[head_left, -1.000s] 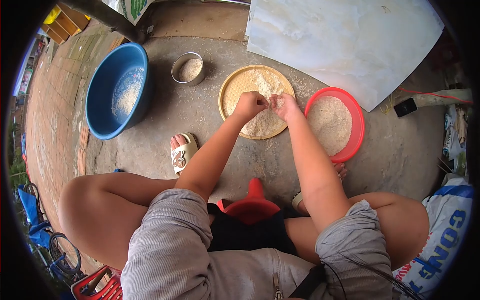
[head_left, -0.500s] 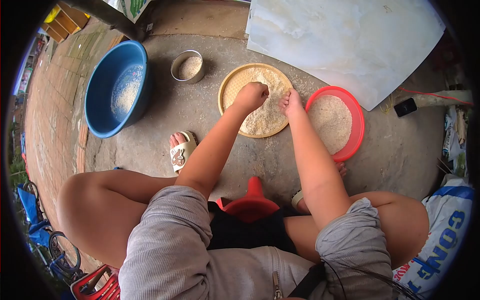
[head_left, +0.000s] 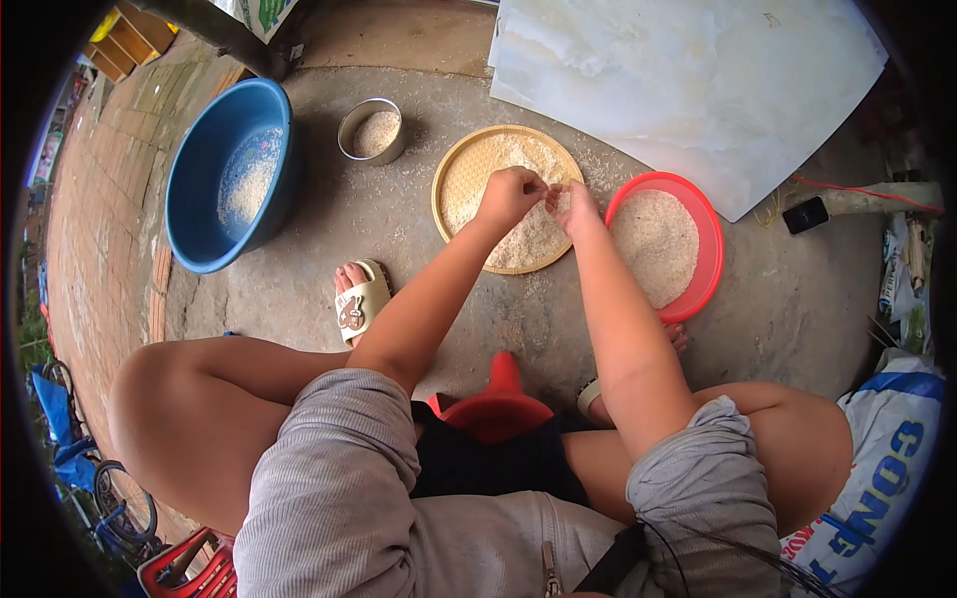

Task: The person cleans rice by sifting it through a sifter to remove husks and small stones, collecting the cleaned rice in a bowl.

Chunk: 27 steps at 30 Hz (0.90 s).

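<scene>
- Left hand [head_left: 508, 194] over the woven tray [head_left: 461, 169], fingers curled shut, tips pinched just above the rice [head_left: 523, 244].
- Right hand [head_left: 576, 207] close beside, fingertips nearly meeting the left's, bunched together; whether any grains sit between them, cannot tell.
- Rice heaped in the tray on the concrete floor [head_left: 788, 299], directly under both hands.
- Red bowl [head_left: 710, 261] of rice just right of the tray; metal pot [head_left: 371, 132] and blue basin [head_left: 204, 189] to the left.
</scene>
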Available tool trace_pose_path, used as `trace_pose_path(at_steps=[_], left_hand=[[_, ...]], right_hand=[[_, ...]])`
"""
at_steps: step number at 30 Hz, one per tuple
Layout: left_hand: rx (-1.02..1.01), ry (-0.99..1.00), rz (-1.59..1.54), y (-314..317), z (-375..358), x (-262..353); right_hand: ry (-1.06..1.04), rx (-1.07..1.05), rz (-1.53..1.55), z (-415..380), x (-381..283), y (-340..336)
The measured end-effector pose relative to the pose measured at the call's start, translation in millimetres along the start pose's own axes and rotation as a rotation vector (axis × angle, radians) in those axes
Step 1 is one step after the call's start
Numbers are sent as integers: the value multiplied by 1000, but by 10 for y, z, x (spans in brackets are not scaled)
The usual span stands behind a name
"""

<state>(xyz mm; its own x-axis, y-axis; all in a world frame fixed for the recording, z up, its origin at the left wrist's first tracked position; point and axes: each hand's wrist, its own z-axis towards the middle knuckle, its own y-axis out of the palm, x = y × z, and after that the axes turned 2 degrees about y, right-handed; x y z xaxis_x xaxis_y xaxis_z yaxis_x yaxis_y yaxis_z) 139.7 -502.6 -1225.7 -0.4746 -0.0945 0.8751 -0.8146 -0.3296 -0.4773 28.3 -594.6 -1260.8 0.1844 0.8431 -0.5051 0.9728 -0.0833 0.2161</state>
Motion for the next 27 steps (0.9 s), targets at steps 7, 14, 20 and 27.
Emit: trace_pose_path(at_steps=[7,14,20,27], left_hand=[[18,174,275,-20,149,389],[-136,129,355,278,-197,95],[-241,180,425,527,-364,-276],[5,82,60,180,103,61]], right_hand=[[103,-326,147,107,-39,-31],[17,-256,117,130,-213,-137],[4,-177,70,182,-175,-140],[-12,-34,86,43,-153,-35]])
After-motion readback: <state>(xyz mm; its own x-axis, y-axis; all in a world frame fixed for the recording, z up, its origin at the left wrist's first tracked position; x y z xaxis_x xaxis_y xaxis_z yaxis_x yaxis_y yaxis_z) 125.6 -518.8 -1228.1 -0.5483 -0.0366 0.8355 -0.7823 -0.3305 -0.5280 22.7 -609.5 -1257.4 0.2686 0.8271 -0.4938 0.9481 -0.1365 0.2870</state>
